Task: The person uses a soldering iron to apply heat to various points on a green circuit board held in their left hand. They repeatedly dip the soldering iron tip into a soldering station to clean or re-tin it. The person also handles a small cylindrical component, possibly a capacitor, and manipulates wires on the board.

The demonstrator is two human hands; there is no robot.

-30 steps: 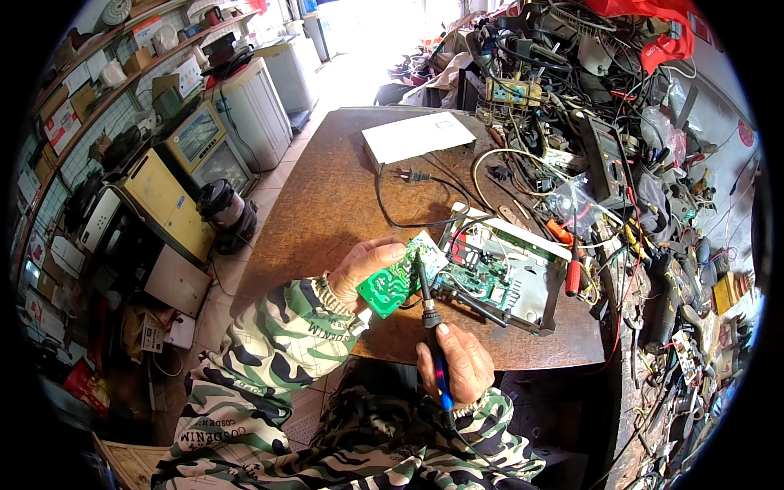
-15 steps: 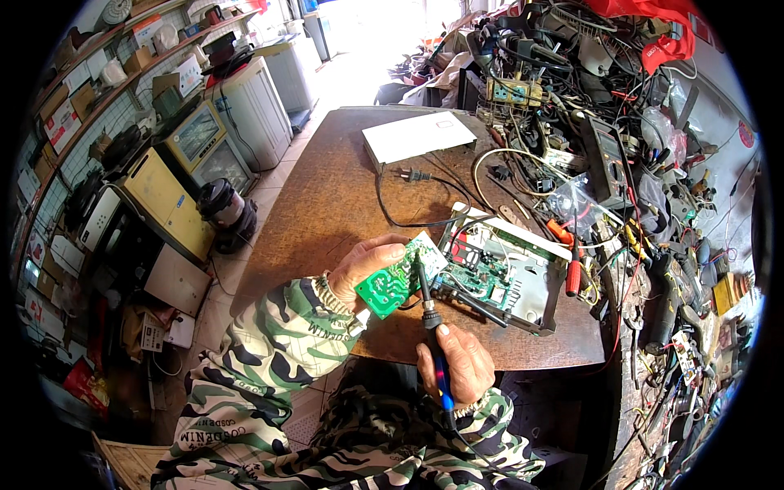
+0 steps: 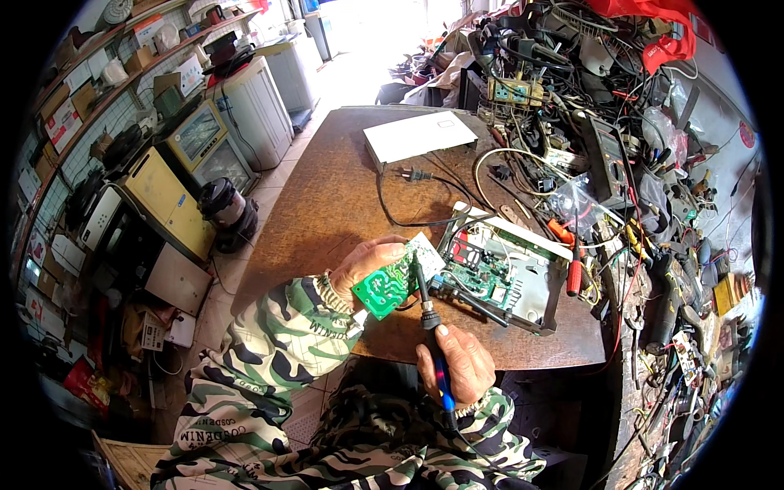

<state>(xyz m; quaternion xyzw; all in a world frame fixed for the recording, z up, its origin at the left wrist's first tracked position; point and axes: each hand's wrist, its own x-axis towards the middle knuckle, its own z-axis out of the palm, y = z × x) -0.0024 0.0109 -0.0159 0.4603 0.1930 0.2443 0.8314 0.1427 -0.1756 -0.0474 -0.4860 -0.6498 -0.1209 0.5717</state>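
Observation:
A green circuit board (image 3: 385, 292) is tilted up in my left hand (image 3: 369, 263), thumb along its upper edge and its solder traces facing me. My right hand (image 3: 460, 364) is closed round the dark handle of a soldering iron (image 3: 434, 343). The iron's tip reaches the board's upper right part, beside a pale patch; whether it touches the board cannot be made out. Right of the board lies an opened metal device case (image 3: 535, 286) with another green board (image 3: 487, 283) and several wires inside.
On the wooden table (image 3: 318, 192) lie a white cover panel (image 3: 420, 135) and a power cord with a black plug (image 3: 415, 174). A red-handled screwdriver (image 3: 574, 276) stands by the case. Tangled cables, tools and a multimeter (image 3: 606, 159) crowd the right side.
The circuit board and the iron's tip have shifted very slightly to the left. Both hands keep their holds, and the things on the table stay where they were.

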